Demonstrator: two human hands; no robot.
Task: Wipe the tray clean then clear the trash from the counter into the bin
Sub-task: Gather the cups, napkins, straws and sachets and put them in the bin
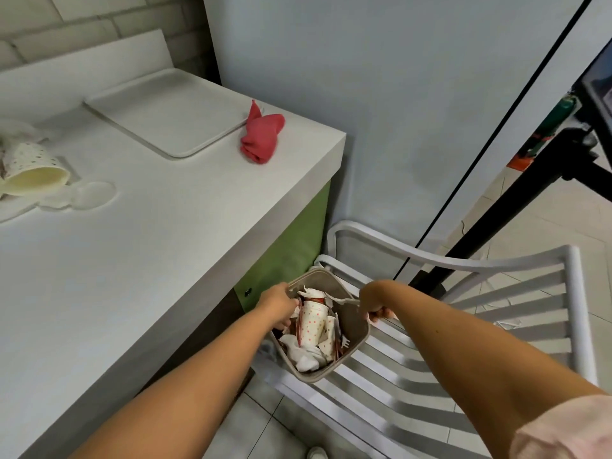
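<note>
A small beige bin (356,332) sits on a white slatted chair, filled with dotted paper cups (311,323), crumpled napkins and a plastic fork. My left hand (280,304) grips the bin's left rim. My right hand (377,311) grips its right rim. On the white counter, the white tray (165,111) lies bare at the back. A crumpled red cloth (263,135) rests just right of the tray. At the counter's left edge lie a tipped dotted paper cup (33,168) and a clear plastic lid (87,197).
The white slatted chair (496,313) stands right of the counter's green side panel (291,246). A black tripod leg (516,200) slants down behind the chair. Pale wall panels rise behind, with tiled floor below.
</note>
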